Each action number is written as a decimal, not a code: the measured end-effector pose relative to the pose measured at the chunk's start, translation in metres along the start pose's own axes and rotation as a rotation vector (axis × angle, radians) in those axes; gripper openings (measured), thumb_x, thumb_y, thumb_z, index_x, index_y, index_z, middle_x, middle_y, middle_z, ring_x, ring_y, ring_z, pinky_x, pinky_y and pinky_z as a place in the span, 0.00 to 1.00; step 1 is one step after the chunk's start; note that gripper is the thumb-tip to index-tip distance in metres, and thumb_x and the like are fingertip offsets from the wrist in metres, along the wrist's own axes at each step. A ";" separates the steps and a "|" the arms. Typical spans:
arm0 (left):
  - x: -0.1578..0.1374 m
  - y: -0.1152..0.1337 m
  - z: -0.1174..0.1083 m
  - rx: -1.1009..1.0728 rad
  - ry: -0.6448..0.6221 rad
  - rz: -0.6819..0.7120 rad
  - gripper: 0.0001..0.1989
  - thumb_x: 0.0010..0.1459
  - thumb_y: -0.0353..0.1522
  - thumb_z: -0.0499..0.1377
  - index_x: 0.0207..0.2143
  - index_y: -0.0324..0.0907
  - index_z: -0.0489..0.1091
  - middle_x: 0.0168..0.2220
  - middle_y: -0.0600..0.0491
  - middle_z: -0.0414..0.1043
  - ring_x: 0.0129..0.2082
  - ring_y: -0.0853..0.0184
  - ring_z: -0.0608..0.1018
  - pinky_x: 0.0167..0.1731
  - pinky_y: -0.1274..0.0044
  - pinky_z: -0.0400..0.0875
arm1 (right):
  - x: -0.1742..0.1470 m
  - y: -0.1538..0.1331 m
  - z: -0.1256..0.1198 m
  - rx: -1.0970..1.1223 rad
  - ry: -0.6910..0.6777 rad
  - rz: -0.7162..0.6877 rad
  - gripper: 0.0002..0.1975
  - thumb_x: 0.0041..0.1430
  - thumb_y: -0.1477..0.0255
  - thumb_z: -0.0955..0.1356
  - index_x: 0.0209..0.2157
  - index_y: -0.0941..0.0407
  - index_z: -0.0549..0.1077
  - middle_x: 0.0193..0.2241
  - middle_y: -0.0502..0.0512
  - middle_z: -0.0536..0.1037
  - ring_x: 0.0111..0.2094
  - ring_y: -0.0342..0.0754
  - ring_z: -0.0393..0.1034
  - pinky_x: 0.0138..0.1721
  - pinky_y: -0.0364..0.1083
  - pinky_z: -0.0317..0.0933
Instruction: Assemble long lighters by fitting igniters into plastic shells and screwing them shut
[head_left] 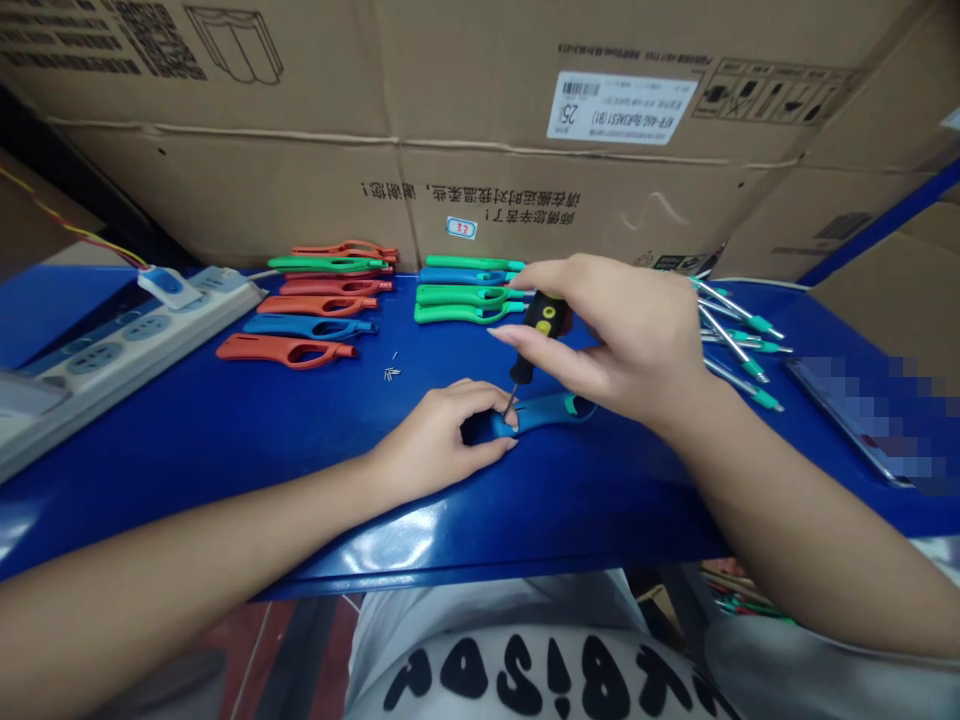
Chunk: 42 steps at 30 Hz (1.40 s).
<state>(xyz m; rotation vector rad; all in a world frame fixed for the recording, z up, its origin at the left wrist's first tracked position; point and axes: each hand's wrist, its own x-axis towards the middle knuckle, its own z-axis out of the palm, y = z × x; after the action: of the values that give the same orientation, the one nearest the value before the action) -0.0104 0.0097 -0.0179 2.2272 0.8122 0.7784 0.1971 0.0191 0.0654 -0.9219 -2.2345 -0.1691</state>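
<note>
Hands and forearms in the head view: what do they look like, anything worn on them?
Both the left hand and right hand are ungloved, with no rings that I can make out. The left forearm and right forearm are bare where visible: no sleeve, watch, cable or marking shows. The pale garment on the torso carries bold black lettering.

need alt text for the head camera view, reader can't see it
A right hand holds a screwdriver, its tip at a blue casing that the left hand holds on a blue table. Tiny metal pieces and orange, green and blue casings lie beyond; a power strip is at left.
</note>
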 end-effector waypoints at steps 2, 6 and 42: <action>0.000 0.000 0.000 0.000 -0.003 -0.003 0.04 0.59 0.28 0.65 0.37 0.43 0.74 0.44 0.53 0.79 0.49 0.63 0.79 0.52 0.70 0.71 | 0.000 0.001 -0.004 -0.017 -0.045 -0.015 0.21 0.72 0.57 0.61 0.56 0.53 0.74 0.49 0.58 0.81 0.47 0.54 0.77 0.46 0.52 0.72; 0.000 0.001 0.000 0.003 -0.008 -0.009 0.04 0.58 0.28 0.65 0.36 0.44 0.73 0.45 0.53 0.79 0.49 0.62 0.79 0.53 0.69 0.71 | 0.001 0.001 -0.011 0.158 -0.175 -0.032 0.22 0.76 0.63 0.55 0.65 0.49 0.65 0.53 0.54 0.78 0.44 0.48 0.78 0.43 0.49 0.72; 0.000 0.000 0.000 -0.001 -0.004 0.004 0.05 0.58 0.27 0.66 0.37 0.42 0.74 0.44 0.53 0.79 0.48 0.64 0.79 0.52 0.71 0.70 | -0.001 -0.005 0.004 0.183 0.079 0.011 0.19 0.74 0.61 0.59 0.54 0.52 0.75 0.48 0.58 0.80 0.45 0.51 0.77 0.44 0.49 0.72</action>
<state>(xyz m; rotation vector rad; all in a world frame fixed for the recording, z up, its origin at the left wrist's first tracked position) -0.0103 0.0098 -0.0180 2.2299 0.8056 0.7759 0.1921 0.0168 0.0627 -0.8149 -2.1312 0.0040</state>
